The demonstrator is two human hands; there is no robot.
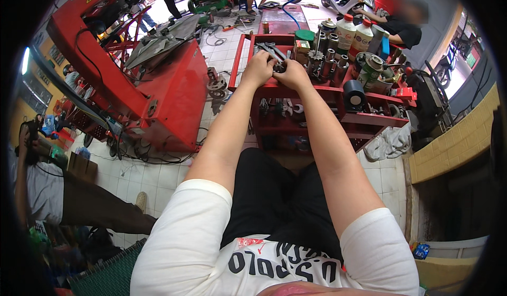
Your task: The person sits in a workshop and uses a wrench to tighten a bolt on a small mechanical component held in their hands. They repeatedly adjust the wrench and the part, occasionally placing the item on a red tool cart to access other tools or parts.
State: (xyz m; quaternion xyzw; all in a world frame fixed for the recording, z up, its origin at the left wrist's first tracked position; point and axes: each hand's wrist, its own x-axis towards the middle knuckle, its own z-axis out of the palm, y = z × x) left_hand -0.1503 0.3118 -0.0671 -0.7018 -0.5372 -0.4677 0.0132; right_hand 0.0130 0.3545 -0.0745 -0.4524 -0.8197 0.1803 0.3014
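My left hand (pixel 259 68) and my right hand (pixel 293 75) meet over the near left part of a red tool cart (pixel 268 91). Both hands have their fingers curled inward around a small dark metal part (pixel 279 67), mostly hidden by the fingers, so its kind cannot be made out. Just beyond them, grey metal tools (pixel 271 48) lie in the cart's top tray. A small cardboard box (pixel 302 49) and a round green lid (pixel 305 35) sit to the right, beside several upright metal sockets (pixel 328 59).
White bottles (pixel 346 31), cans (pixel 371 70) and a black cylinder (pixel 354 94) crowd the cart's right side. Wrenches (pixel 287 107) lie on its lower shelf. A large red machine (pixel 171 100) stands left, near metal rings (pixel 216 89). Other people (pixel 406 29) are nearby.
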